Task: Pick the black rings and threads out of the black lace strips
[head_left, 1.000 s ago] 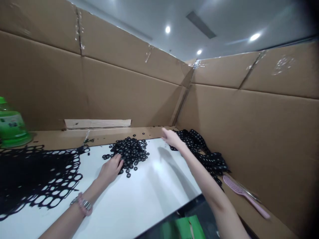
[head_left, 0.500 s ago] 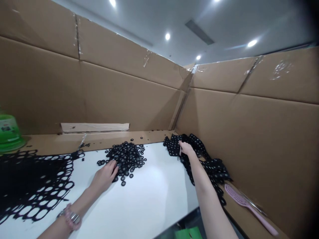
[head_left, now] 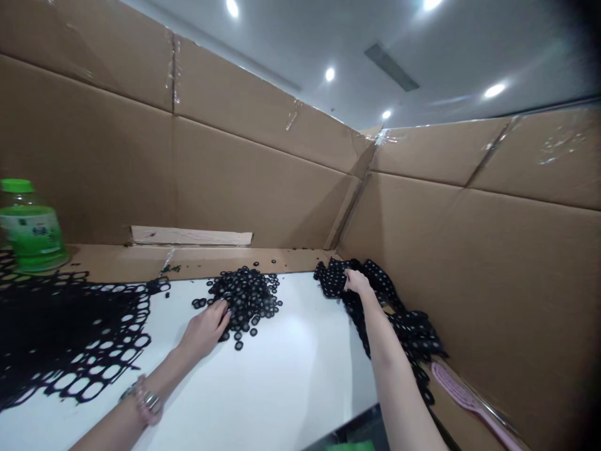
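Note:
My left hand [head_left: 205, 327] rests on the white board [head_left: 286, 363], its fingers curled against the near left edge of a heap of small black rings [head_left: 246, 294]. Whether a ring is pinched in it is hidden. At the far right corner, my right hand [head_left: 359, 283] is closed over black material dotted with pale holes [head_left: 334, 275]. Its fingertips touch that material, but what they grip is too small to make out. The holed material trails in folds under and beside my right forearm.
A black web with large round openings [head_left: 70, 338] spreads over the board's left side. Behind it stands a green bottle [head_left: 35, 232]. A pink hairbrush [head_left: 455, 388] lies at the right. Cardboard walls [head_left: 253, 175] enclose the back and right.
The view has swung slightly left, bringing the bottle's cap into sight. Both hands stay at nearly the same spots. A thin pale piece seen below my right fingers before no longer shows.

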A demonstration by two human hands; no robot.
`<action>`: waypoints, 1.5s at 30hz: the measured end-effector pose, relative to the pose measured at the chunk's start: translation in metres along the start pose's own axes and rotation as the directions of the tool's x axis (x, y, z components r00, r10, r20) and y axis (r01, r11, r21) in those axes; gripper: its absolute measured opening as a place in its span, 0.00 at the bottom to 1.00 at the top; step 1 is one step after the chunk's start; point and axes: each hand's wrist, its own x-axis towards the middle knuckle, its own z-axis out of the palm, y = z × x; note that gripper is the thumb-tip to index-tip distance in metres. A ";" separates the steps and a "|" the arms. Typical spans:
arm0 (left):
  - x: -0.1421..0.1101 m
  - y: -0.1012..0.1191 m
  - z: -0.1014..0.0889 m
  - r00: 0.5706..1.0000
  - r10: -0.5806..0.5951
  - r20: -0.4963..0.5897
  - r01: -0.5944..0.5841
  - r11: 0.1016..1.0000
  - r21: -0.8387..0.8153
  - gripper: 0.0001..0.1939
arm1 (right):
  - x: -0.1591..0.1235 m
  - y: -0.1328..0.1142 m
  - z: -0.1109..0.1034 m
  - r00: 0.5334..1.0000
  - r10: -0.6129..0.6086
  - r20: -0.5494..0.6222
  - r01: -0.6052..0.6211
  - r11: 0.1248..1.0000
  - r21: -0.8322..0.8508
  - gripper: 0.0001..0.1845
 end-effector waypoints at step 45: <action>0.006 -0.017 -0.002 0.953 -0.141 -0.267 -0.020 0.854 -0.520 0.15 | -0.021 -0.034 -0.167 0.542 0.186 -0.819 0.772 0.275 0.573 0.22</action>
